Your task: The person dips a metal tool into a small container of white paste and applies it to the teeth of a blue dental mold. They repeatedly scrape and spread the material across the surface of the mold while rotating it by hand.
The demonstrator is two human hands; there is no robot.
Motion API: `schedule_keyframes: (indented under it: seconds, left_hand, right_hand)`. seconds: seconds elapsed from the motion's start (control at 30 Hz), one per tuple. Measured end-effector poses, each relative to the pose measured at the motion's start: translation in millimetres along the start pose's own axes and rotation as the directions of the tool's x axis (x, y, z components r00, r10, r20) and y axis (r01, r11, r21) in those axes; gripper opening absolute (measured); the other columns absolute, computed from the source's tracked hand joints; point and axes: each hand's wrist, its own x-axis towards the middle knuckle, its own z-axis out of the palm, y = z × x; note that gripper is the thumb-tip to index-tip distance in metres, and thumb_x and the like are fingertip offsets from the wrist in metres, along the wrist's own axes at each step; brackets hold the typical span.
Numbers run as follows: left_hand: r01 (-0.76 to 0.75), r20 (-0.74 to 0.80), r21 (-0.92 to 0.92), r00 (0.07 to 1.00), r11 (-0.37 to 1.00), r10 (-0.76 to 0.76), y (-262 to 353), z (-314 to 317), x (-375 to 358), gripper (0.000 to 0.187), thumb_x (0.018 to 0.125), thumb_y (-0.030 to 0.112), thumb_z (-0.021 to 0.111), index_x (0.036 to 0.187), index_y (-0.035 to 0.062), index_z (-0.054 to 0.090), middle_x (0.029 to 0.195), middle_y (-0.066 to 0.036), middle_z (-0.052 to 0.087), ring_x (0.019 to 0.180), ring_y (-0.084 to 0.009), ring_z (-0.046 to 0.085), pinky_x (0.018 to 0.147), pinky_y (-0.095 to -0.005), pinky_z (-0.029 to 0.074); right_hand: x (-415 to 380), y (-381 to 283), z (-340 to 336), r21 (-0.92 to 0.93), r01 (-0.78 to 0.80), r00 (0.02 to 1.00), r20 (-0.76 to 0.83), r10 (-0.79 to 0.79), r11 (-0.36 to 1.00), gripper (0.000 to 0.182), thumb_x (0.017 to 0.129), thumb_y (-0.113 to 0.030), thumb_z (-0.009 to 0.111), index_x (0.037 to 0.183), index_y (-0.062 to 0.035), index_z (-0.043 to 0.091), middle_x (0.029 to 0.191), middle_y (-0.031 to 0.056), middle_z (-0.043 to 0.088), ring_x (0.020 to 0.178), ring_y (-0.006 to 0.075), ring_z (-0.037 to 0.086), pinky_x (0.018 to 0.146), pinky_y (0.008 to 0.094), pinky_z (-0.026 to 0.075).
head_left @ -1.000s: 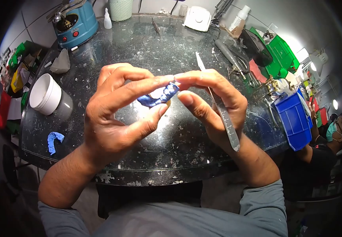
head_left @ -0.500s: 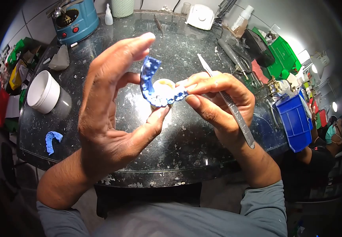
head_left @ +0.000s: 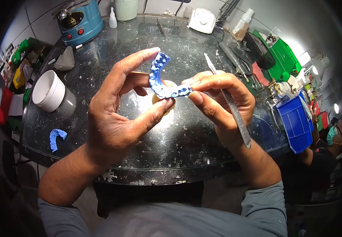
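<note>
A blue horseshoe-shaped dental arch [head_left: 158,86] with tooth shapes is held up over the middle of the table. My left hand [head_left: 119,106] grips it, fingertips at its upper end and thumb under its lower curve. My right hand [head_left: 226,102] pinches its right end between thumb and fingers. Tucked across that same hand is a metal scalpel [head_left: 234,110], blade end pointing up and away, handle marked like a ruler. Partly hidden below the arch is a round cream-coloured piece [head_left: 170,109]. Another blue dental arch [head_left: 56,138] lies on the table at left.
On the dark, scuffed table [head_left: 171,152] stand a white tub [head_left: 48,91], a grey block [head_left: 65,59] and a blue machine [head_left: 81,23]. Tweezers [head_left: 161,28] lie at the back. To the right are a blue bin [head_left: 295,124] and a masked person [head_left: 321,152].
The dental arch has tilted, showing more of its toothed face. My left fingers have closed in to touch its upper end. My right hand has hardly moved and keeps the scalpel.
</note>
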Motion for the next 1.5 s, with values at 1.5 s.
schedule_keyframes:
  seconds: [1.5]
  left_hand:
    - [0.446,0.074,-0.342,0.89,0.827,-0.45,4,6,-1,0.033,0.084,0.012,0.077,0.102,0.006,0.05,0.076,0.006,0.055,0.067,0.0016,0.047,0.059,-0.0131,0.035]
  right_hand:
    - [2,-1,-2,0.156,-0.34,0.936,-0.038,0.349,0.928,0.021,0.094,-0.014,0.063,0.108,0.0013,0.067,0.098,0.0065,0.067,0.088,0.0115,0.064,0.083,0.0252,0.051]
